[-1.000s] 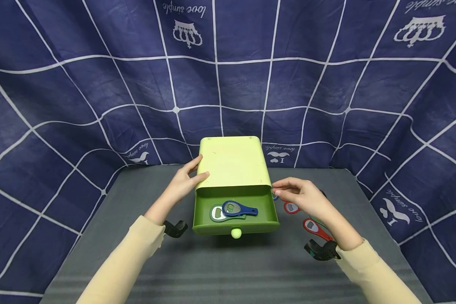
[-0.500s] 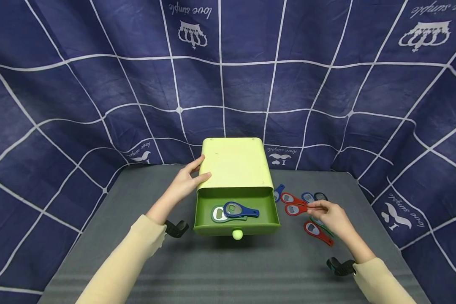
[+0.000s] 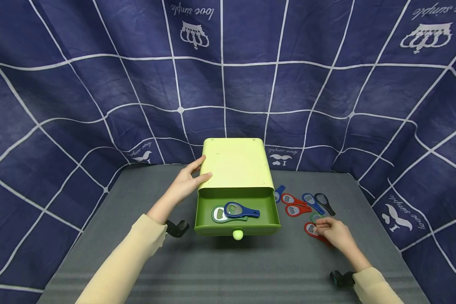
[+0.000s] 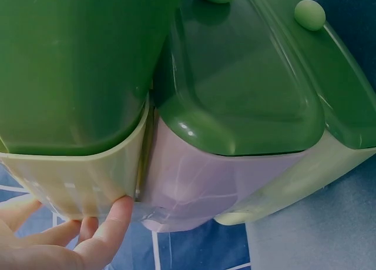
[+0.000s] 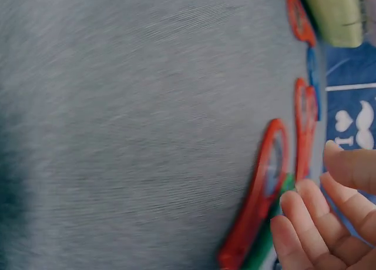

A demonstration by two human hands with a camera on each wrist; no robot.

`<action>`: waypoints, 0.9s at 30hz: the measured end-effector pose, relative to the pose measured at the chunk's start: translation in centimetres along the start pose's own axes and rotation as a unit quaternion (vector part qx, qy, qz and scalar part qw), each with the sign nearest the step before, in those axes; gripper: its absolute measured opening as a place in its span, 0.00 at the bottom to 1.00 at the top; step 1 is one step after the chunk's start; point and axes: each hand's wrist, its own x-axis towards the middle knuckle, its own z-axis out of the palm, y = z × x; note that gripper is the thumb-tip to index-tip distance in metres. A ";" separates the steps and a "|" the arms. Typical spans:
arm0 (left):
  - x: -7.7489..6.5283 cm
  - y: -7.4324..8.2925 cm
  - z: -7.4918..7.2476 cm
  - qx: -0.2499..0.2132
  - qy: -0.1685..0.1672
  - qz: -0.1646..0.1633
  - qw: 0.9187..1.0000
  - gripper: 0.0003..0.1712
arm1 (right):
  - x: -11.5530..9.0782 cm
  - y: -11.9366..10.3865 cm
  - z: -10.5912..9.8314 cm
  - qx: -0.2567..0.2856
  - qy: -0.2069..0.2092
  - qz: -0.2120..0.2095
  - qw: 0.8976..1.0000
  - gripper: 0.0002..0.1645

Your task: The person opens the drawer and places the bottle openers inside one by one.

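Right hand (image 3: pixel 335 233) shifted beside red opener (image 3: pixel 311 230); left hand (image 3: pixel 184 184) touches drawer unit (image 3: pixel 237 162).

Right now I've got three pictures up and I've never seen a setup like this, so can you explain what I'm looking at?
There's no machine here, just a person's two bare hands. The wide picture comes from a camera worn on the head; the other two come from cameras on the wrists. The left hand touches the side of a pale yellow-green cabinet. Its green drawer is pulled out, and inside, a blue bottle opener overlaps a green bottle opener. On the grey surface lie more openers in red, blue, green and black. The right hand is at a red opener, but I can't make out anything held.
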 end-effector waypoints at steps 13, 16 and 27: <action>0.0 0.1 0.1 -0.006 0.005 0.000 1.000 0.43 | 0.1 1.3 1.0 -0.005 0.033 0.038 0.999 0.18; 0.1 0.1 0.1 -0.004 0.003 0.001 1.000 0.43 | 0.0 1.5 1.1 -0.009 0.038 0.037 0.999 0.19; 0.0 0.1 0.1 -0.006 0.003 -0.002 1.000 0.43 | -0.5 1.8 2.1 -0.019 0.054 0.030 0.998 0.21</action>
